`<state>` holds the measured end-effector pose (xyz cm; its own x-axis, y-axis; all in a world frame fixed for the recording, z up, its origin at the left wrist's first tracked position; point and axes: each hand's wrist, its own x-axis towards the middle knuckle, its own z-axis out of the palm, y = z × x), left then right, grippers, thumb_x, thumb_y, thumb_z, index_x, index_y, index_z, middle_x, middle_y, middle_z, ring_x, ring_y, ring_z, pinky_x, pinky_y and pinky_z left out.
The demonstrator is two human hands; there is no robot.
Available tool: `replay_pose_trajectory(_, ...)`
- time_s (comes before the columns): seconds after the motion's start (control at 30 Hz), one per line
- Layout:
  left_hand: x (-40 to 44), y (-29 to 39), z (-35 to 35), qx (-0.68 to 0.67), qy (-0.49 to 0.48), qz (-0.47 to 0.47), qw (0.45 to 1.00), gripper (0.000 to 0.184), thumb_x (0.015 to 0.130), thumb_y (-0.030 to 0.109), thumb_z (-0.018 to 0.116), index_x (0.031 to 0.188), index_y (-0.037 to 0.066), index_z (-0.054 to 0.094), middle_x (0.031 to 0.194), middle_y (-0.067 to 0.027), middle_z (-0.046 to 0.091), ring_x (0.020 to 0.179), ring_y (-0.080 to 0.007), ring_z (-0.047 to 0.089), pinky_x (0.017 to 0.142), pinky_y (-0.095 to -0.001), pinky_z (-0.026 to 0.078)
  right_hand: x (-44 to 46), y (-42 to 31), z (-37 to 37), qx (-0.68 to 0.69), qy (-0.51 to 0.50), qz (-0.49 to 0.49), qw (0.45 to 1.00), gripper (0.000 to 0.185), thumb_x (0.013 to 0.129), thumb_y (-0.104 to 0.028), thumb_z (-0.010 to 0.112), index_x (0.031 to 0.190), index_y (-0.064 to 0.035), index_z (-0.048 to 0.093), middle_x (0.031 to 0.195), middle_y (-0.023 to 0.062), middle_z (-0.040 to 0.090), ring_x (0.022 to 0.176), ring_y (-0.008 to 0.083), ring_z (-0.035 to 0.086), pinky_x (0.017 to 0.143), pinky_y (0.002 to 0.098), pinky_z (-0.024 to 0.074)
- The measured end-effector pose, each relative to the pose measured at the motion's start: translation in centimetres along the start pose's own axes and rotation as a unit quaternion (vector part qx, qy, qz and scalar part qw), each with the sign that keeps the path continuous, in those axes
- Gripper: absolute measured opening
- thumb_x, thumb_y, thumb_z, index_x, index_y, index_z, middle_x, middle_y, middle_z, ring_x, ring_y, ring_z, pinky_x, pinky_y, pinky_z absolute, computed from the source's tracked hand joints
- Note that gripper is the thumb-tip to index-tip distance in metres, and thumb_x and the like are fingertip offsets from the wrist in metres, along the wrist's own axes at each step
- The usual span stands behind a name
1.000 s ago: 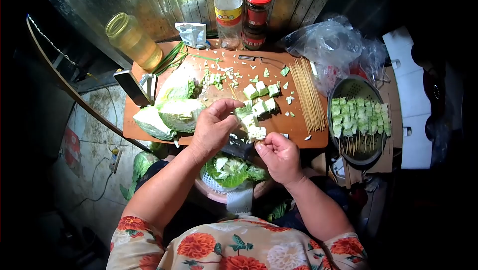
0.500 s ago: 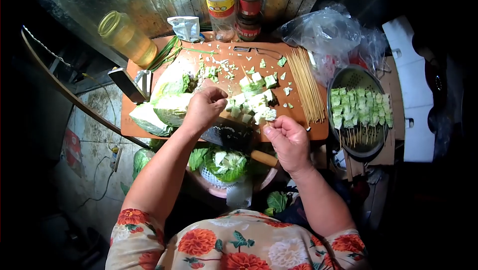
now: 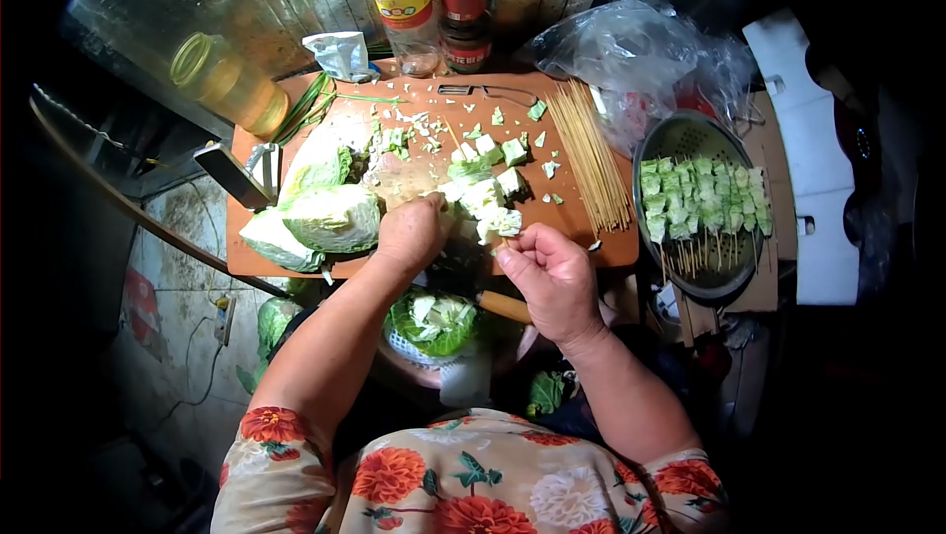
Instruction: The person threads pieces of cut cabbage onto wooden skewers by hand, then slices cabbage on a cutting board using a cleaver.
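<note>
My right hand pinches a thin skewer with cut cabbage at its tip, near the board's front edge. My left hand is closed at the left side of the cut cabbage pieces; its fingertips are partly hidden, and what they hold cannot be made out. Left of that hand lie cabbage wedges on the brown cutting board. Below the hands, a knife with a wooden handle lies at the board's front edge, its dark blade mostly in shadow.
Bare bamboo skewers lie along the board's right side. Beyond them a metal colander holds several cabbage skewers. A glass jar, a plastic bottle, red-lidded jars and a plastic bag stand behind.
My left hand has moved right, up against the cut cabbage pieces. My right hand still grips the skewer in about the same place. The whole view has shifted slightly.
</note>
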<state>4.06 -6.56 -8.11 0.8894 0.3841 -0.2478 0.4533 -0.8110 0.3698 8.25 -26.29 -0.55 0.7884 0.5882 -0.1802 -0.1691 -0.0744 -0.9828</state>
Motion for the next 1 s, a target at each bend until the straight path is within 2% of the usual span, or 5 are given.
replay_pose_trajectory(0.47,-0.4,2.0,-0.9,-0.024,-0.054,-0.019,0.998,0.033,0.084,0.034,0.057,0.099,0.008,0.070,0.086,-0.0199,0.069,0.082,-0.0367,0.067,0.077,-0.0439,0.053,-0.2,-0.5,-0.2,-0.005,-0.012,-0.010,1.000,0.010,0.090,-0.011,0.063,0.089,-0.0017,0.060,0.067,-0.0009,0.060,0.057,0.0035,0.052,0.052,0.0217,0.0432)
replay_pose_trajectory(0.67,0.2,2.1,2.2,0.042,-0.017,0.040,0.998,0.025,0.084,0.024,0.053,0.088,0.005,0.069,0.084,-0.0190,0.070,0.077,-0.0346,0.069,0.071,-0.0430,0.055,-0.2,-0.1,0.1,-0.012,0.005,-0.036,0.999,0.011,0.088,-0.011,0.064,0.090,-0.0009,0.062,0.071,0.0016,0.065,0.064,0.0071,0.059,0.060,0.0236,0.0478)
replay_pose_trajectory(0.73,0.4,2.0,2.9,0.052,-0.018,0.040,0.998,0.024,0.084,0.023,0.054,0.087,0.005,0.069,0.084,-0.0189,0.070,0.077,-0.0343,0.070,0.071,-0.0425,0.055,-0.3,-0.7,0.1,-0.010,-0.021,-0.008,1.000,0.008,0.091,-0.006,0.064,0.090,-0.0007,0.058,0.080,-0.0027,0.060,0.072,0.0010,0.052,0.066,0.0174,0.0425)
replay_pose_trajectory(0.87,0.5,2.7,2.6,0.053,-0.035,0.014,0.998,0.024,0.082,0.023,0.056,0.087,0.004,0.070,0.084,-0.0193,0.070,0.078,-0.0340,0.070,0.072,-0.0419,0.055,-0.4,-0.8,-0.3,-0.029,-0.022,-0.010,0.999,0.007,0.091,-0.006,0.063,0.090,-0.0003,0.059,0.080,-0.0025,0.060,0.071,0.0008,0.052,0.065,0.0175,0.0428)
replay_pose_trajectory(1.0,0.5,2.8,0.9,-0.010,-0.041,-0.015,0.999,0.026,0.081,0.026,0.060,0.091,0.005,0.072,0.085,-0.0202,0.070,0.082,-0.0346,0.069,0.077,-0.0425,0.055,-0.4,-1.0,-0.5,-0.029,0.000,-0.031,0.999,0.011,0.087,-0.010,0.065,0.090,-0.0001,0.062,0.075,0.0045,0.067,0.067,0.0083,0.062,0.062,0.0249,0.0493)
